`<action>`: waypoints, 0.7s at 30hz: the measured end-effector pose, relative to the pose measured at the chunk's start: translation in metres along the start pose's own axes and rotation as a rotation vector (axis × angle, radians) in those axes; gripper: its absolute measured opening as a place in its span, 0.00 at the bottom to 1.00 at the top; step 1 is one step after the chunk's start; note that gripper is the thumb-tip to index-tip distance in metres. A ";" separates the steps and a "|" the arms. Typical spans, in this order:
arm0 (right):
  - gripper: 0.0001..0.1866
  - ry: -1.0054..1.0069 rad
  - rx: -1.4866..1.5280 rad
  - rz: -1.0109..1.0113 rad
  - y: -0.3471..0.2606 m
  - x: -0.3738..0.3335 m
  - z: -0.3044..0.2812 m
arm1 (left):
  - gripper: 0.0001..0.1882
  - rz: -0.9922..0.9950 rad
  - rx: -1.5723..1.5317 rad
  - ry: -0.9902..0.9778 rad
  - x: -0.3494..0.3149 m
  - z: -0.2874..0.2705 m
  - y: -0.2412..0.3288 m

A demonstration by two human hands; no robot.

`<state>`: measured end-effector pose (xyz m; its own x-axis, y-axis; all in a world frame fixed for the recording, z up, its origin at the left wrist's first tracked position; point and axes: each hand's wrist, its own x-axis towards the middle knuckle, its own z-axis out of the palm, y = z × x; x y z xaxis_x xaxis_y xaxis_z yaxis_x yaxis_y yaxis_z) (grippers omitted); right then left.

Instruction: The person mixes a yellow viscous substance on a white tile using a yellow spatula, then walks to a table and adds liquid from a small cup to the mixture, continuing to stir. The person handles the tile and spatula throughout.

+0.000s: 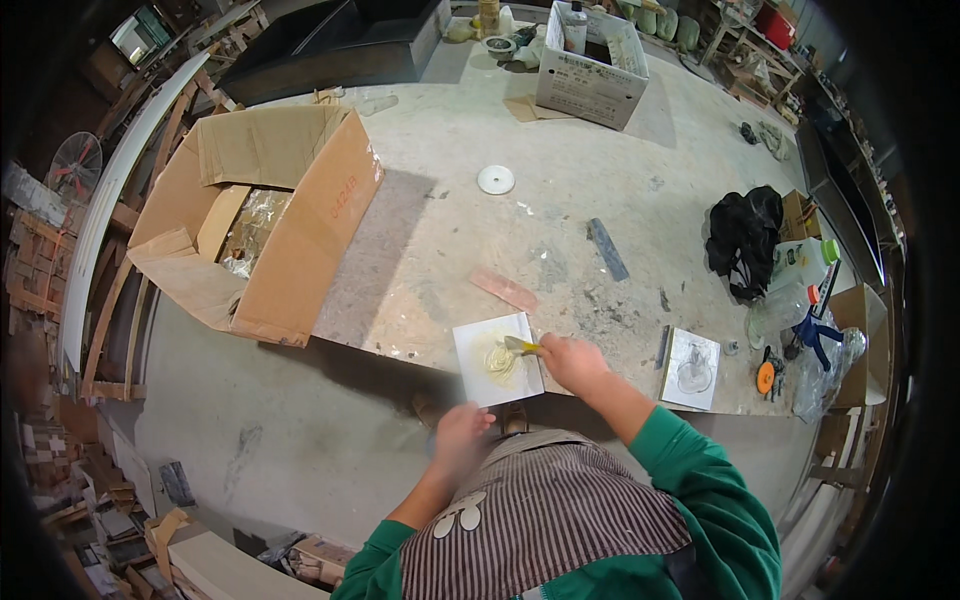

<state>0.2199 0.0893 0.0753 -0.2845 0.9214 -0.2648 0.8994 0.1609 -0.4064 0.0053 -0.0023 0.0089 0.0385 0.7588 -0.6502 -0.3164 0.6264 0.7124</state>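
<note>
A square white board (467, 352) lies at the table's near edge, partly overhanging it. Pale yellow paste (500, 362) is smeared in swirls over its middle. My right hand (573, 362) is closed around the yellow handle of a putty knife (522, 345), whose blade rests in the paste. My left hand (464, 430) is just below the board's near left corner, blurred, with its fingers curled. Whether it touches the board cannot be made out. Just beyond the board lies a flat pinkish strip (504, 288).
An open cardboard box (325, 230) stands at the left edge of the table (430, 245). A white round lid (495, 180) and a grey-blue bar (607, 249) lie farther back. To the right are another square board (690, 370), plastic bottles (800, 262) and black cloth (742, 240).
</note>
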 end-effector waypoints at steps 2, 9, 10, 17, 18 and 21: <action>0.11 -0.007 0.081 -0.061 -0.001 -0.002 -0.001 | 0.16 0.004 -0.015 -0.010 0.000 0.000 0.000; 0.11 -0.175 -0.040 0.083 -0.005 -0.001 -0.018 | 0.15 -0.021 -0.010 -0.005 -0.004 0.004 0.009; 0.10 -0.172 -0.041 0.080 -0.009 0.000 -0.019 | 0.14 -0.042 -0.016 -0.004 -0.006 0.005 0.011; 0.10 -0.213 -0.047 0.011 -0.014 -0.007 -0.027 | 0.11 -0.039 -0.114 -0.020 -0.001 0.001 0.004; 0.10 -0.091 -0.052 0.055 -0.009 -0.004 -0.031 | 0.11 0.033 -0.032 -0.043 0.002 -0.001 0.000; 0.13 -0.003 0.034 -0.041 -0.008 -0.001 -0.031 | 0.13 0.279 0.074 -0.200 0.013 -0.009 -0.007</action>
<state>0.2234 0.0986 0.1060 -0.3215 0.9133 -0.2499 0.8754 0.1860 -0.4462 -0.0006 0.0013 -0.0071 0.1474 0.9180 -0.3682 -0.2718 0.3955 0.8773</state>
